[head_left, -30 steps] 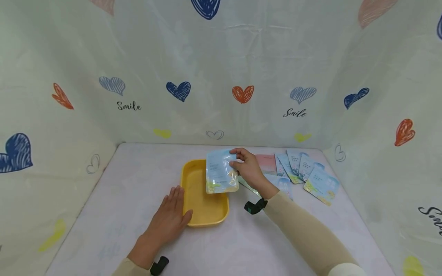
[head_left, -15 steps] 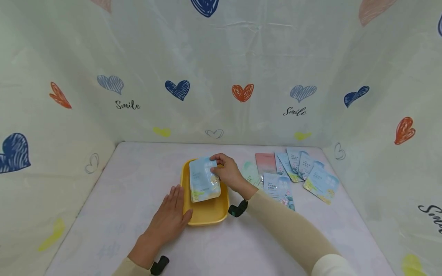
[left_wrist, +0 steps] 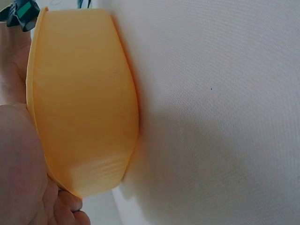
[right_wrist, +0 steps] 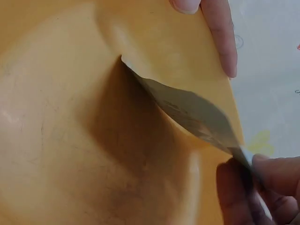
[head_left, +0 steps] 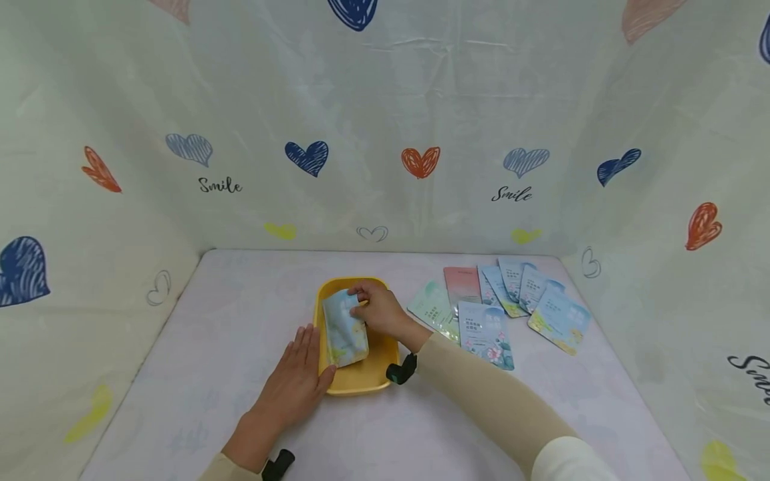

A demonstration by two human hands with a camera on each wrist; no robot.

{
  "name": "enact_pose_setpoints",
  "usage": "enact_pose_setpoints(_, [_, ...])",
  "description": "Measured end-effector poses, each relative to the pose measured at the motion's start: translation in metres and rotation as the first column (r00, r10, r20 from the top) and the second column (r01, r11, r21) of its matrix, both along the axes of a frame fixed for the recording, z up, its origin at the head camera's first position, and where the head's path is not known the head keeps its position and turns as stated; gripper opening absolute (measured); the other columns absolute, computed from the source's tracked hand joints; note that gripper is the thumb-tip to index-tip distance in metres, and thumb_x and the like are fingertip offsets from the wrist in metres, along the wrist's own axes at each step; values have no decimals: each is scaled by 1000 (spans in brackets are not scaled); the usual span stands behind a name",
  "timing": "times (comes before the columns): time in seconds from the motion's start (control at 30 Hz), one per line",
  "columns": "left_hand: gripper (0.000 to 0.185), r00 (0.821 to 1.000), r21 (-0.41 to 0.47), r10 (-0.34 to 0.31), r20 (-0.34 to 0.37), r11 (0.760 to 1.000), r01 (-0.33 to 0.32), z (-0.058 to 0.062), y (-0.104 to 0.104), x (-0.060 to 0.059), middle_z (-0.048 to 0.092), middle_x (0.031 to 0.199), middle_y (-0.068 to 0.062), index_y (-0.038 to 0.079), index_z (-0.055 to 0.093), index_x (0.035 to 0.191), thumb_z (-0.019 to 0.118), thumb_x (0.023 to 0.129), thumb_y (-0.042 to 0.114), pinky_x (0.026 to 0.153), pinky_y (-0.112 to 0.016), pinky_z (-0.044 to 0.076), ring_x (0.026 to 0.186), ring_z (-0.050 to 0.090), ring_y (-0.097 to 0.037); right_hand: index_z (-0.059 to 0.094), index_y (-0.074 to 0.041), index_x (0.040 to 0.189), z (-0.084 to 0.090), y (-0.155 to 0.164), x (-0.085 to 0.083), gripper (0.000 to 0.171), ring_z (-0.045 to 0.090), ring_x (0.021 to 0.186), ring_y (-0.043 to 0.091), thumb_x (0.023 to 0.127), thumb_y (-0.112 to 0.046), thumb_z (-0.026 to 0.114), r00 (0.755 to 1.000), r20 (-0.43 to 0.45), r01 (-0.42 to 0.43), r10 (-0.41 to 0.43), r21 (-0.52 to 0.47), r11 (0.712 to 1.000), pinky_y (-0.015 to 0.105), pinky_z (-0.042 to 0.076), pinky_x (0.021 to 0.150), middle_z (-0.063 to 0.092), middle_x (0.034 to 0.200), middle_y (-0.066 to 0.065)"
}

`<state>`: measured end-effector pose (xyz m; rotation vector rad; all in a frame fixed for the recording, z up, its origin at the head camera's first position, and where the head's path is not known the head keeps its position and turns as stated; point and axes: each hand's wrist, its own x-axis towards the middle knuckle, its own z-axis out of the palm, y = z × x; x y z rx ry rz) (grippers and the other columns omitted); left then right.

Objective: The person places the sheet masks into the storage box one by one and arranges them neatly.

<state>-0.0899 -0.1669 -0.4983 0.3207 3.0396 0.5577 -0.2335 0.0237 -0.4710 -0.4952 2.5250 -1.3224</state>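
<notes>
Packet near tray's left edge

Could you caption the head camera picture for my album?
A right hand holds a blue packet at a yellow tray, left hand against its side, other packets on the table.

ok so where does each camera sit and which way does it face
Head: on the head, facing forward and down at the tray; left hand, right hand and sleeves show.
Left wrist: on that wrist, facing the tray's outer wall; parts of both hands show.
Right wrist: on that wrist, facing down into the tray; fingers of both hands show.
Shared: head and right wrist both show the packet the right hand pinches.
</notes>
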Motion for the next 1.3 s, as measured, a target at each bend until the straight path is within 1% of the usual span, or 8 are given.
enact_pose_setpoints(0.1, [81,1000,6,0,-15,1000,0,0,0,0,23,170,-33,-14,21,162,56,110,37,126,-63,27,160,19,-47,70,-11,127,1,2,-1,30,69,114,26,97,-11,76,998,-49,-30,33,69,997,40,60,95,73,123,10])
enact_pose_setpoints(0.27, [81,1000,12,-1,-26,1000,1,0,1,1,24,169,-33,-14,21,161,57,109,36,126,-63,28,160,20,-47,67,-11,131,0,8,-5,34,69,118,27,98,-13,76,992,-74,-90,101,132,987,42,59,99,72,127,10])
enact_pose_setpoints(0.4, [81,1000,9,2,-24,1000,-2,1,1,2,24,170,-33,-14,21,161,57,109,37,126,-63,28,160,21,-47,66,-11,133,0,12,-8,37,69,113,25,97,-15,77,987,-69,-131,146,183,974,37,61,96,73,127,10])
enact_pose_setpoints(0.53, [80,1000,7,2,-22,1000,-2,1,1,2,23,170,-33,-14,22,161,57,110,36,126,-63,28,160,21,-48,64,-12,138,0,15,-8,43,70,110,20,97,-18,78,978,-78,-164,192,281,946,33,60,96,72,130,10])
enact_pose_setpoints(0.73, [81,1000,-6,3,-26,1000,-3,-1,2,1,24,169,-33,-15,23,161,58,109,36,126,-63,28,159,22,-48,62,-12,144,-3,15,-8,52,68,103,15,96,-21,79,970,-108,-162,219,388,907,31,59,97,73,128,6])
enact_pose_setpoints(0.87, [81,1000,-18,5,-31,1000,-6,-2,2,1,25,169,-33,-15,23,161,58,109,36,126,-63,29,159,23,-48,61,-8,145,-4,14,-8,53,70,102,15,97,-22,79,970,-121,-145,212,412,900,32,60,96,74,128,7])
enact_pose_setpoints(1.07, [80,1000,-6,13,-17,1000,-13,0,3,1,26,169,-33,-14,23,161,58,109,36,127,-62,28,159,22,-47,63,-3,143,-4,15,-8,52,73,110,19,97,-22,79,976,-133,-107,175,406,908,33,61,98,74,129,10])
enact_pose_setpoints(1.3, [80,999,-14,17,-32,1000,-18,1,4,1,29,168,-32,-13,26,161,60,108,35,126,-62,30,159,25,-47,66,2,138,6,17,-4,47,74,111,23,96,-15,78,978,-109,-116,176,415,903,35,62,95,74,130,14])
